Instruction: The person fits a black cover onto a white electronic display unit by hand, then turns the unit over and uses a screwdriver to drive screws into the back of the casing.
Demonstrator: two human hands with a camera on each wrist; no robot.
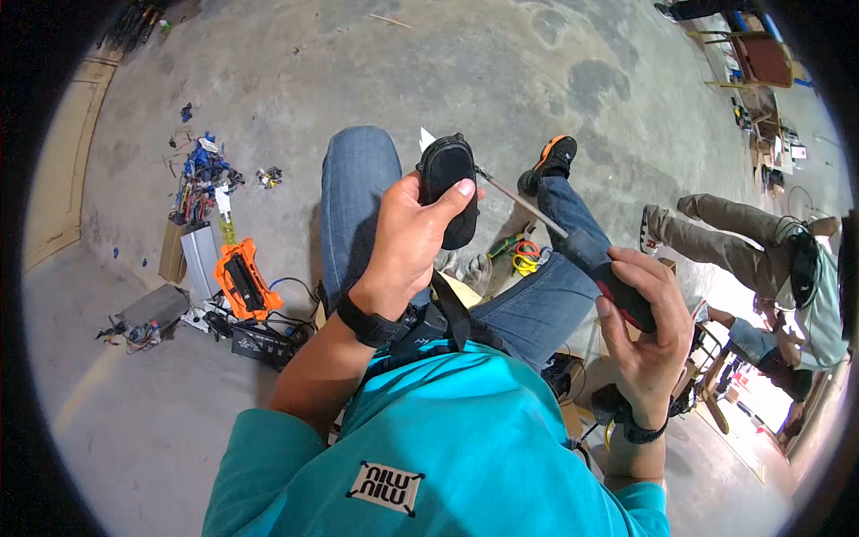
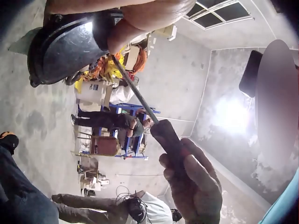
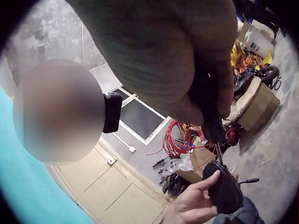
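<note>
In the head view my left hand (image 1: 407, 237) grips a black oval housing (image 1: 447, 170), with the thumb across its face. My right hand (image 1: 651, 322) is wrapped round the black and red handle of a long screwdriver (image 1: 530, 206). Its metal shaft slants up to the housing's side, with the tip right at the edge near my left thumb. The left wrist view shows the housing (image 2: 65, 51) close up, its tip contact hidden by fingers. From the right wrist, the left hand (image 3: 189, 205) pinches the housing (image 3: 226, 189), and a thin black stem sticks out sideways.
Yellow-handled scissors (image 1: 530, 259) lie on the floor between the legs. To the left are an orange and black case (image 1: 243, 279), a grey metal box (image 1: 201, 259) and a pile of coloured wires (image 1: 204, 170). Another person (image 1: 761, 242) is at the right.
</note>
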